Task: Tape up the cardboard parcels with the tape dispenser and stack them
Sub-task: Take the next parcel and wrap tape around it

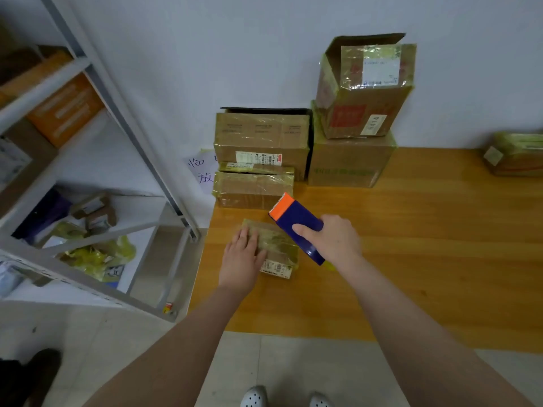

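While the left hand point(241, 259) lies flat on the small taped cardboard parcel point(277, 245) near the left edge of the wooden worktop point(426, 259), the right hand point(335, 239) grips the blue-and-orange plastic tape dispenser point(296, 221) at its right side

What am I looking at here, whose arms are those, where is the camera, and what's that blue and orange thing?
There is no machine here. The arms are a person's own, seen from a camera worn on their head that looks forward and down, which is why both forearms reach in from the bottom. The left hand lies flat on a small parcel on the wooden table, with its fingers straight. The right hand grips the blue and orange thing, a tape dispenser, at that parcel's right edge. Against the wall stand more cardboard boxes, some stacked. On the tallest stack sits an open box with its flap up. A lone parcel sits at the far right, and a metal shelf stands on the left.
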